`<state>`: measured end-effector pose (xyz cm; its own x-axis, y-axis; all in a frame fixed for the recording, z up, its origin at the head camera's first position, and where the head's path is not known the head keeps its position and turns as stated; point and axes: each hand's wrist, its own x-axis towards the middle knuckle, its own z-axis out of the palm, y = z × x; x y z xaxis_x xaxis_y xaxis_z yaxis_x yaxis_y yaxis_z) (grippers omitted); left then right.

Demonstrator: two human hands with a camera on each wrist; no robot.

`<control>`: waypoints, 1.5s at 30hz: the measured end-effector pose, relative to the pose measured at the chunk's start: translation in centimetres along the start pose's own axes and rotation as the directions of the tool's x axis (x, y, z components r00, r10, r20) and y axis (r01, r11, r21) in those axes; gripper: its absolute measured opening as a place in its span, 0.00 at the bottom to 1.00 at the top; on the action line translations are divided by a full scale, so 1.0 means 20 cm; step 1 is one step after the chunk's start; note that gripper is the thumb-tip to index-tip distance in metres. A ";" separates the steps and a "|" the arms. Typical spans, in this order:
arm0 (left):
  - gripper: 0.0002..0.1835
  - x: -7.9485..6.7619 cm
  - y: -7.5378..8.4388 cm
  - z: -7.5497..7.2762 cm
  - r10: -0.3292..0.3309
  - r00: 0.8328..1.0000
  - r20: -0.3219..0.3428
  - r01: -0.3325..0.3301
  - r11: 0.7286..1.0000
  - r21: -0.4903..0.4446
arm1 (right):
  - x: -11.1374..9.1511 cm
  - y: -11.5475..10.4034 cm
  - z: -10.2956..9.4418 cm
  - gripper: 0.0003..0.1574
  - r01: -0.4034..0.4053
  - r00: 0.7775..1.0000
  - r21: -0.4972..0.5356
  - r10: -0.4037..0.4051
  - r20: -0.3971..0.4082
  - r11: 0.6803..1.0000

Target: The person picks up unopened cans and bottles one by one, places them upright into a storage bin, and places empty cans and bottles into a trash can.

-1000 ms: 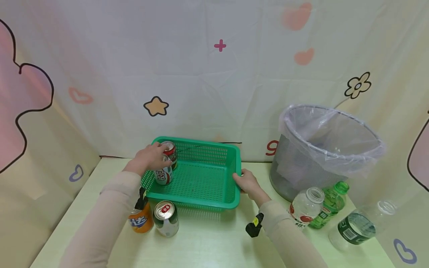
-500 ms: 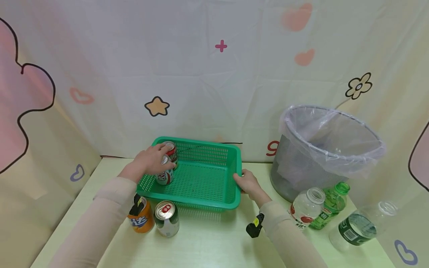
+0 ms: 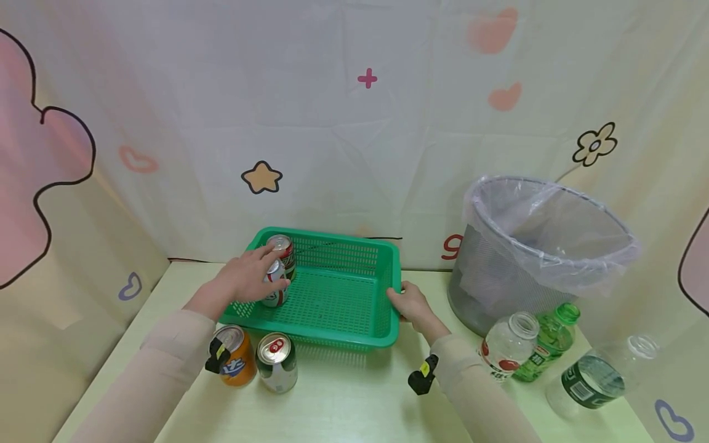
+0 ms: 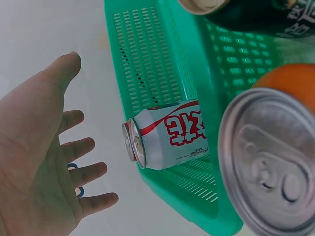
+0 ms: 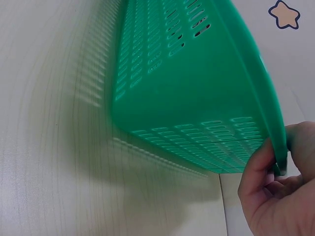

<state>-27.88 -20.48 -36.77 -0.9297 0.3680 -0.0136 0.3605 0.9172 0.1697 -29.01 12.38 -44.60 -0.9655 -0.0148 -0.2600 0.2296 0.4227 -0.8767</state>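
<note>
We list one grey mesh bin (image 3: 482, 289) with translucent liner (image 3: 570, 277). Near it, we count a red-printed clear bottle (image 3: 510, 346), a green bottle (image 3: 549, 343) and a green-labelled clear bottle (image 3: 597, 376); behind, a printed backdrop (image 3: 332, 141).

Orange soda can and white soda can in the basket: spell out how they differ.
The orange soda can stands on the table, outside the green basket; the white soda can stands inside it. The orange soda can carries a blue-and-white logo; the white soda can carries red lettering and a red stripe. Both look upright, with silvery lids.
</note>
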 end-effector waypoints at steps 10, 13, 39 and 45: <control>0.38 -0.09 0.01 0.03 0.049 0.997 -0.064 -0.048 0.999 0.009 | 0.00 0.00 -0.01 0.21 0.005 1.000 0.003 -0.006 0.012 1.000; 0.38 -0.12 0.02 0.05 0.072 0.994 -0.080 -0.070 0.997 0.025 | 0.00 0.00 -0.01 0.21 0.008 1.000 0.005 -0.008 0.010 1.000; 0.39 -0.35 0.03 0.11 0.130 0.978 -0.164 -0.121 0.991 0.061 | 0.02 0.00 0.00 0.22 -0.010 1.000 0.005 0.010 -0.002 1.000; 0.38 -0.40 0.02 0.15 0.137 0.973 -0.185 -0.130 0.990 0.051 | 0.01 0.00 0.00 0.22 -0.005 1.000 0.010 0.006 -0.002 1.000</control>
<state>-20.01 -22.52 -39.59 -0.8690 0.4559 0.1923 0.4818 0.8681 0.1195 -29.16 12.40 -44.70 -0.9644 -0.0110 -0.2641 0.2361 0.4142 -0.8791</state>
